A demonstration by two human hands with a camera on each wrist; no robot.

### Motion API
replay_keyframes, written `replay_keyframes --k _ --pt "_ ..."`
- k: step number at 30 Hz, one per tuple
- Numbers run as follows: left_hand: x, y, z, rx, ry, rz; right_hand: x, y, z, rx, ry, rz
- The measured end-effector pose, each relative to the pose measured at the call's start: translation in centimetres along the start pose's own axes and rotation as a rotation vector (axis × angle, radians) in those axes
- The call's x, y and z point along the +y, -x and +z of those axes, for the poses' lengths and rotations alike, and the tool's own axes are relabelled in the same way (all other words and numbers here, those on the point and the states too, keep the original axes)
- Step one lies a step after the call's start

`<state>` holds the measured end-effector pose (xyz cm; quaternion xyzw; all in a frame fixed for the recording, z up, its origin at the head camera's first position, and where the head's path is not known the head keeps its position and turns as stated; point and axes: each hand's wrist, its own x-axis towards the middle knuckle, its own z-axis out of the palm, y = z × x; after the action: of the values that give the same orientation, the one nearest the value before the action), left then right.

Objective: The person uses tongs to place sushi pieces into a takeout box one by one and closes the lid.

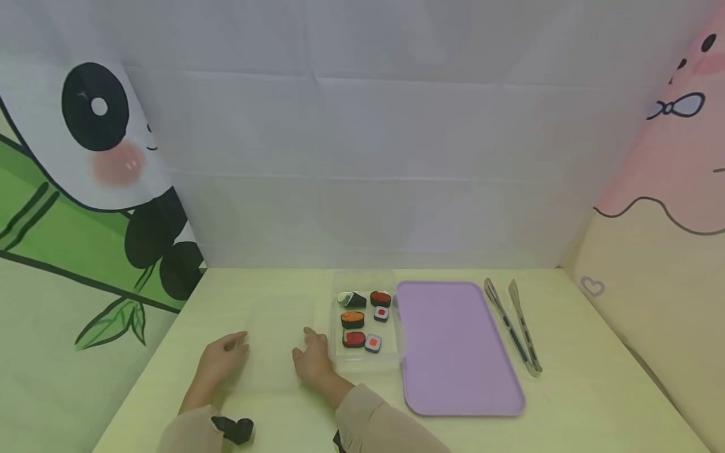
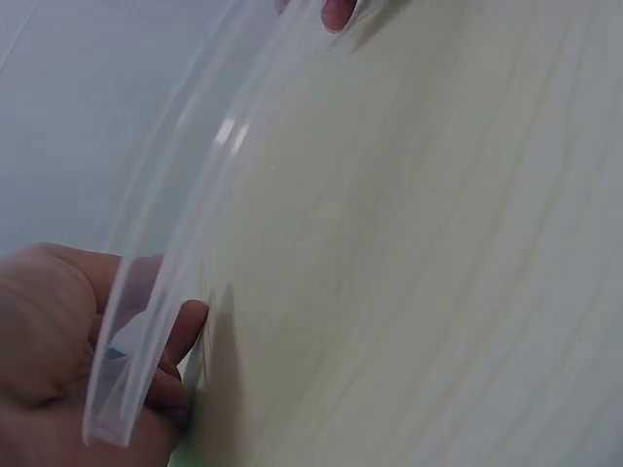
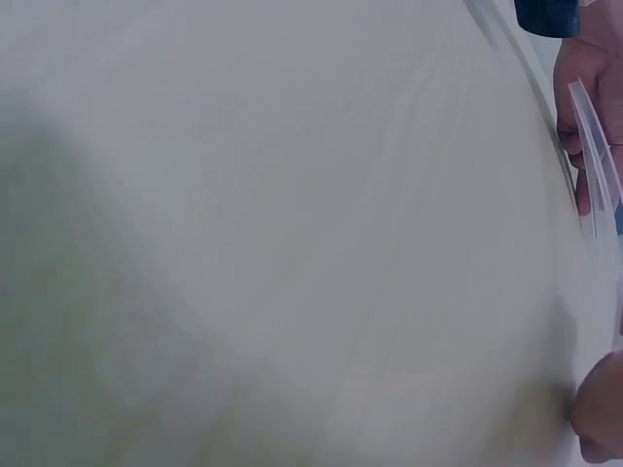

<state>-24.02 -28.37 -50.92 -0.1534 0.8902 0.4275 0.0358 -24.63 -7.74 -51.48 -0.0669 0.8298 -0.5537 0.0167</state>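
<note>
A clear, shallow plastic lid [image 1: 274, 343] spans the gap between both hands, low over the table. My left hand [image 1: 223, 357] grips its left edge; in the left wrist view, the left hand [image 2: 58, 341] has its thumb and fingers about the transparent rim [image 2: 185, 204]. The right hand [image 1: 317, 363] holds the opposite edge, only its fingertips [image 3: 601, 409] showing in the right wrist view. Just right of that hand stands a clear plastic box [image 1: 362, 363] with several sushi pieces, among them an orange-topped one [image 1: 353, 319] and a rice roll [image 1: 372, 343].
A purple tray [image 1: 459, 352] lies right of the box, close against it. Metal tongs [image 1: 512, 327] rest beyond the tray on the right. A white cloth wall [image 1: 396, 157] closes the back, with printed cloths at both sides.
</note>
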Motion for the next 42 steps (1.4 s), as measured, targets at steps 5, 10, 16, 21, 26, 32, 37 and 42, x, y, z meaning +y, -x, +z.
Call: replay_keyframes --k 5,10,16,21,26,32,37,42 --pt "-0.1 0.7 -0.9 -0.001 0.01 0.015 -1.3 0.2 -0.2 -0.037 0.034 0.014" --pt "0.6 1.5 -2.2 -0.006 0.087 0.036 -2.8 0.0 -0.9 -0.06 0.049 -0.014" --pt "3.0 2.5 -3.0 -0.029 0.202 0.074 -5.2 -0.4 -4.1 -0.112 0.044 -0.046" --pt "5.7 3.0 -2.4 -0.014 0.266 0.158 -5.6 -1.1 -8.5 -0.175 0.013 -0.035" --pt "8.8 3.0 -0.5 0.029 0.268 0.263 -5.2 -2.0 -13.9 -0.183 -0.028 -0.064" --pt "12.8 2.5 2.1 0.0 0.367 0.384 -4.2 -3.0 -19.3 -0.088 -0.099 -0.033" --pt "15.6 2.4 3.7 -0.072 0.406 0.401 -2.8 -3.4 -22.8 -0.095 -0.186 0.005" --pt "17.3 2.3 4.5 -0.123 0.455 0.41 -2.0 -3.5 -25.5 -0.137 -0.255 0.005"
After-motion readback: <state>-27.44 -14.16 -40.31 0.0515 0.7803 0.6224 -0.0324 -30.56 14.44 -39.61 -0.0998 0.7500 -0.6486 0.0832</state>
